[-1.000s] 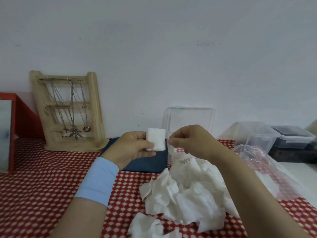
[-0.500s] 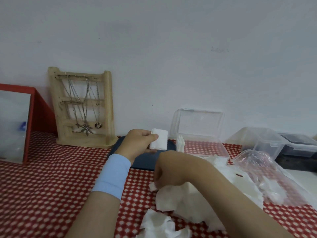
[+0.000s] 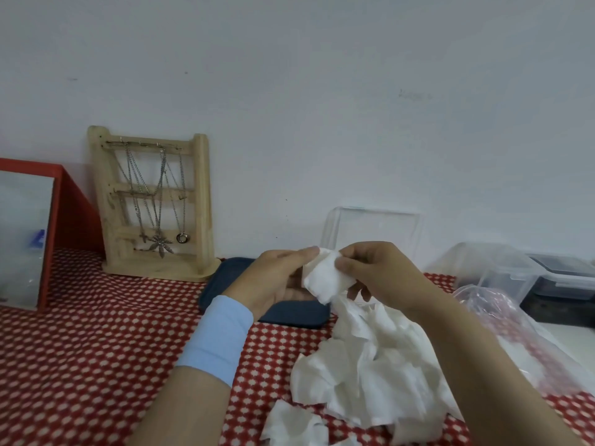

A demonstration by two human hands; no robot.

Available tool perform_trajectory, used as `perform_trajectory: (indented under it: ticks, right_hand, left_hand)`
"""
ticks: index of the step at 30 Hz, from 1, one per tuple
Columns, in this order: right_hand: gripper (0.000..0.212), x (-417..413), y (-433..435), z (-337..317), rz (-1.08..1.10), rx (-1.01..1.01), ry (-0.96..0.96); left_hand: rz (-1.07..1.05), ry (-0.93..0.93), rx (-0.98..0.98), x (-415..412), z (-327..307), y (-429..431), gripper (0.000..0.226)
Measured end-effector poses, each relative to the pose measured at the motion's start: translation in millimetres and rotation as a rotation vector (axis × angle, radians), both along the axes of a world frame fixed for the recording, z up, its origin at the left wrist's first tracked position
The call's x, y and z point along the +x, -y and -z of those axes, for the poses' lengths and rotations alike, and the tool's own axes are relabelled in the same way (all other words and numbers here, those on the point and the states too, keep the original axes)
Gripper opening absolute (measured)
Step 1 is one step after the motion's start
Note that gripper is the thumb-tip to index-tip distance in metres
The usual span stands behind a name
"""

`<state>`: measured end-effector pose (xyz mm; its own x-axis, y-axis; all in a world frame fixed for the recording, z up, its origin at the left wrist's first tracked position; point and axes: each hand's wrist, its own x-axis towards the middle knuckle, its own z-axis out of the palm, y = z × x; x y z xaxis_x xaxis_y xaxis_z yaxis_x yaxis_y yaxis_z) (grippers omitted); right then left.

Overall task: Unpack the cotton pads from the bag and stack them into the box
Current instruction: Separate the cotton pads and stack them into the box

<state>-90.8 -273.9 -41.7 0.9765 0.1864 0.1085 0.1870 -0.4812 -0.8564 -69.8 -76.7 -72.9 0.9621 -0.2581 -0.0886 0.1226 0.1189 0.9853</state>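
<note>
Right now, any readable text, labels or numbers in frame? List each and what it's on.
None readable.
Wall: a faint grey mark, too blurred to tell whether it is text.
Red-framed panel: a small blue patch shows on it, too blurred to read.
Cotton pads, plastic bag, clear box, pad held by the left hand and right hand: no print visible.

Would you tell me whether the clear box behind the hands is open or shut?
Open: the clear box's lid stands upright against the wall behind the hands. The hands hide the base, so its contents cannot be told.
</note>
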Motion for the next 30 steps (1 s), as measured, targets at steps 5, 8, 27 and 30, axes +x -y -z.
perform_trajectory:
  ticks: [5, 8, 27, 30]
  right_hand:
    - [0.015, 3, 2, 0, 0.011, 0.199, -0.063]
    - [0.017, 4, 7, 1, 0.008, 0.187, -0.150]
    - [0.014, 12, 11, 3, 0.140, 0.233, -0.020]
    - [0.018, 12, 10, 4, 0.165, 0.165, 0.008]
  left_hand:
    - [-0.015, 0.082, 0.076, 0, 2, 8, 0.028]
    - [-0.046, 0.085, 0.023, 1, 4, 12, 0.028]
    - [-0.051, -0.020, -0.113, -5, -2, 27, 0.027]
    - [-0.039, -0.064, -0.126, -7, -4, 28, 0.041]
